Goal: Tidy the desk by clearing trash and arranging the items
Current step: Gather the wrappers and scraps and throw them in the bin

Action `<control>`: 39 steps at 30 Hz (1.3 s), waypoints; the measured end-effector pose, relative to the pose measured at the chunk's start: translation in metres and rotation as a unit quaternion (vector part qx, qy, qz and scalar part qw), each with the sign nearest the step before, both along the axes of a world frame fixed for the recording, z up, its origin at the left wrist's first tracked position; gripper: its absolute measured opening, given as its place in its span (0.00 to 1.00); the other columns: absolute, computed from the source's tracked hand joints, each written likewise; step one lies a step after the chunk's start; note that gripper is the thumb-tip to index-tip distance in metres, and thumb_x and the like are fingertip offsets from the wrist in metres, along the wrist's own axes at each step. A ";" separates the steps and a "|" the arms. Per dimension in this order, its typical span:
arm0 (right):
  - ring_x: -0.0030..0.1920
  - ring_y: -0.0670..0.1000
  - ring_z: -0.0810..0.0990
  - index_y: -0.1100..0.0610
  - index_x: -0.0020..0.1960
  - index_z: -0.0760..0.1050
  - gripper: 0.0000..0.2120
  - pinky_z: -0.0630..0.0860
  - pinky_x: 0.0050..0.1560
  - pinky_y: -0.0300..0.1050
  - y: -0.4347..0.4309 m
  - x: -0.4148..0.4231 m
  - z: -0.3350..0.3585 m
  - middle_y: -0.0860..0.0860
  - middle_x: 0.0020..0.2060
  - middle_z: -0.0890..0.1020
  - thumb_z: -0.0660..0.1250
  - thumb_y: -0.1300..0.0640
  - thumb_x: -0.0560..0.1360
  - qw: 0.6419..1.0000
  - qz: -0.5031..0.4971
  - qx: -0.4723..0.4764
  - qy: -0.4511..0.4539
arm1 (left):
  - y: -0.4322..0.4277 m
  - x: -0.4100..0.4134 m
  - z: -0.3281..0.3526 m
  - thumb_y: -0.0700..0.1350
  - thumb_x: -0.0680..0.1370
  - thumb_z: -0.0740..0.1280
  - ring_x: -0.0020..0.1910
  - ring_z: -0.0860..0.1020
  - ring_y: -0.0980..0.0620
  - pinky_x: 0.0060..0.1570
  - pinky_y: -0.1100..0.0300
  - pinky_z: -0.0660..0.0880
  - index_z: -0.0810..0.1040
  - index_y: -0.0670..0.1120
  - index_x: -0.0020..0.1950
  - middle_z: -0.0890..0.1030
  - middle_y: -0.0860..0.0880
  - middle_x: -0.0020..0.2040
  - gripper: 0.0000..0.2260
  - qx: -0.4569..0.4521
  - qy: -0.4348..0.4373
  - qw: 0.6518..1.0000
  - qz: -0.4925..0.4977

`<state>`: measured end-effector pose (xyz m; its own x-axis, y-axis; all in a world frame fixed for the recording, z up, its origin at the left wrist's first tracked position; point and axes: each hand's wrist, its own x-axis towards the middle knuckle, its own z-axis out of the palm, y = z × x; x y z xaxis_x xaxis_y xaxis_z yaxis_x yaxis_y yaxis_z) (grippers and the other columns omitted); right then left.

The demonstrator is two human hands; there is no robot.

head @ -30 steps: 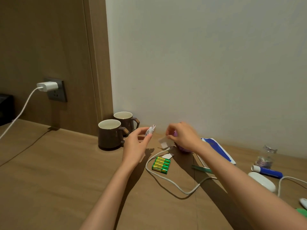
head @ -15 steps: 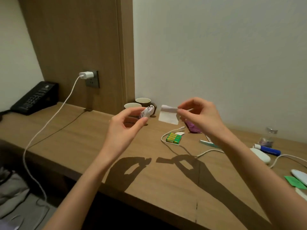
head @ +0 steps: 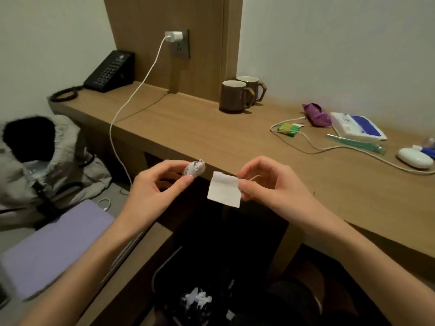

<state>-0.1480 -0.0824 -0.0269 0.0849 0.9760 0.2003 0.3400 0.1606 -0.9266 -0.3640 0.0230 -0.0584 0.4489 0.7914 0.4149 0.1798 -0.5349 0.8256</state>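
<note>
- A crumpled white wrapper (head: 195, 168) sits pinched between thumb and fingertips of the left hand (head: 153, 189), poking out above the grip, in front of the tabletop (head: 188, 128) edge.
- A folded white paper slip (head: 224, 192) hangs from the right hand (head: 270, 184), its right edge pressed between thumb and forefinger; most of the slip lies left of that grip, clear of the wrapper.
- Both scraps are held over a dark bin (head: 188, 300) below the tabletop; white crumpled trash (head: 197, 298) already lies inside it.
- On the tabletop, right of the hands: a green battery pack (head: 288, 129), a white cable (head: 329, 148), a purple wrapper (head: 316, 114), a blue-and-white pack (head: 357, 126), a green strip (head: 355, 143) and a white oval case (head: 415, 157).
- Two brown mugs (head: 235, 96) stand against the wall panel; a white charger (head: 173, 36) is plugged in above them to the left.
- A black telephone (head: 109, 71) rests at the far left end.
</note>
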 end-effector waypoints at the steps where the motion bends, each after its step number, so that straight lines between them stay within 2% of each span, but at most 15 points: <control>1: 0.38 0.49 0.82 0.59 0.49 0.76 0.04 0.79 0.44 0.44 -0.003 -0.007 -0.010 0.53 0.40 0.82 0.69 0.63 0.74 1.000 0.016 -0.010 -0.018 | -0.002 -0.009 -0.012 0.48 0.73 0.69 0.49 0.80 0.59 0.48 0.65 0.77 0.81 0.52 0.55 0.83 0.58 0.49 0.11 -0.005 0.012 1.000 0.001; 5: 0.40 0.49 0.83 0.55 0.49 0.77 0.03 0.80 0.45 0.48 -0.006 -0.027 -0.055 0.50 0.41 0.81 0.67 0.60 0.76 0.995 0.050 -0.061 -0.067 | 0.001 -0.035 -0.071 0.46 0.75 0.69 0.47 0.79 0.61 0.44 0.69 0.76 0.80 0.55 0.54 0.81 0.62 0.49 0.09 -0.046 0.089 0.995 0.003; 8: 0.41 0.50 0.82 0.54 0.49 0.77 0.03 0.79 0.44 0.46 0.005 -0.032 -0.100 0.51 0.42 0.82 0.67 0.60 0.76 0.988 0.061 -0.116 -0.087 | 0.015 -0.043 -0.126 0.50 0.75 0.68 0.48 0.79 0.62 0.47 0.65 0.77 0.79 0.57 0.54 0.81 0.62 0.49 0.09 -0.092 0.170 0.981 -0.029; 12: 0.39 0.51 0.82 0.56 0.47 0.76 0.03 0.76 0.39 0.41 0.026 -0.029 -0.169 0.52 0.39 0.82 0.66 0.61 0.75 0.976 0.036 -0.182 -0.116 | 0.033 -0.036 -0.197 0.47 0.77 0.67 0.49 0.77 0.65 0.50 0.69 0.73 0.77 0.57 0.54 0.79 0.62 0.50 0.08 -0.107 0.295 0.947 -0.070; 14: 0.37 0.48 0.81 0.56 0.46 0.76 0.03 0.74 0.38 0.37 0.035 -0.025 -0.202 0.50 0.37 0.81 0.65 0.62 0.74 0.966 0.021 -0.220 -0.130 | 0.041 -0.028 -0.229 0.48 0.77 0.67 0.50 0.76 0.64 0.53 0.63 0.75 0.77 0.56 0.55 0.79 0.59 0.52 0.08 -0.128 0.347 0.925 -0.082; 17: 0.37 0.47 0.79 0.56 0.45 0.77 0.05 0.75 0.37 0.40 0.048 -0.022 -0.242 0.52 0.38 0.81 0.64 0.63 0.73 0.953 0.000 -0.269 -0.136 | 0.050 -0.016 -0.265 0.51 0.77 0.66 0.52 0.78 0.59 0.53 0.56 0.76 0.78 0.55 0.56 0.80 0.55 0.54 0.09 -0.155 0.411 0.893 -0.092; 20: 0.40 0.51 0.81 0.53 0.43 0.76 0.07 0.78 0.41 0.44 0.056 -0.023 -0.272 0.52 0.38 0.81 0.63 0.63 0.73 0.943 -0.032 -0.304 -0.134 | 0.051 -0.005 -0.287 0.53 0.77 0.65 0.53 0.78 0.55 0.54 0.55 0.76 0.77 0.52 0.58 0.81 0.53 0.55 0.12 -0.172 0.453 0.870 -0.097; 22: 0.42 0.54 0.82 0.54 0.45 0.77 0.07 0.78 0.45 0.47 0.062 -0.023 -0.292 0.51 0.38 0.80 0.62 0.63 0.74 0.935 -0.050 -0.324 -0.131 | 0.054 0.000 -0.304 0.55 0.76 0.65 0.55 0.78 0.54 0.55 0.54 0.76 0.76 0.52 0.61 0.81 0.51 0.58 0.15 -0.187 0.475 0.854 -0.100; 24: 0.48 0.53 0.81 0.55 0.52 0.78 0.09 0.77 0.51 0.45 0.065 -0.024 -0.307 0.51 0.43 0.81 0.63 0.63 0.75 0.930 -0.050 -0.342 -0.129 | 0.056 0.003 -0.315 0.56 0.76 0.65 0.61 0.75 0.52 0.61 0.55 0.73 0.71 0.51 0.68 0.77 0.50 0.64 0.21 -0.203 0.500 0.834 -0.113; 26: 0.56 0.50 0.78 0.55 0.59 0.76 0.13 0.73 0.58 0.40 0.067 -0.023 -0.313 0.51 0.53 0.80 0.65 0.62 0.75 0.925 -0.042 -0.353 -0.137 | 0.056 0.007 -0.318 0.54 0.77 0.64 0.69 0.68 0.50 0.67 0.55 0.67 0.64 0.50 0.73 0.70 0.48 0.71 0.26 -0.207 0.512 0.823 -0.133; 28: 0.59 0.49 0.77 0.54 0.63 0.74 0.16 0.73 0.61 0.41 0.069 -0.020 -0.309 0.51 0.58 0.78 0.65 0.60 0.76 0.928 -0.036 -0.348 -0.129 | 0.055 0.011 -0.311 0.52 0.77 0.64 0.72 0.64 0.49 0.71 0.55 0.62 0.61 0.50 0.75 0.65 0.48 0.74 0.27 -0.192 0.503 0.831 -0.137; 33: 0.52 0.46 0.80 0.51 0.65 0.73 0.16 0.76 0.57 0.41 0.058 -0.009 -0.255 0.48 0.58 0.78 0.65 0.58 0.77 0.953 0.001 -0.276 -0.121 | 0.052 0.020 -0.257 0.51 0.78 0.63 0.68 0.69 0.53 0.68 0.58 0.66 0.66 0.52 0.72 0.71 0.50 0.70 0.22 -0.124 0.448 0.878 -0.117; 36: 0.53 0.42 0.79 0.49 0.62 0.75 0.14 0.77 0.56 0.38 0.039 -0.007 -0.206 0.46 0.57 0.80 0.66 0.57 0.77 0.972 0.021 -0.202 -0.116 | 0.042 0.024 -0.208 0.51 0.78 0.63 0.63 0.73 0.58 0.62 0.58 0.71 0.69 0.56 0.68 0.75 0.55 0.64 0.18 -0.079 0.390 0.913 -0.089; 39: 0.54 0.39 0.79 0.48 0.61 0.76 0.13 0.77 0.55 0.38 0.013 -0.006 -0.148 0.42 0.56 0.80 0.65 0.56 0.78 0.985 0.028 -0.134 -0.102 | 0.021 0.027 -0.151 0.49 0.78 0.65 0.55 0.75 0.66 0.56 0.66 0.73 0.74 0.57 0.64 0.79 0.60 0.55 0.14 -0.046 0.303 0.949 -0.077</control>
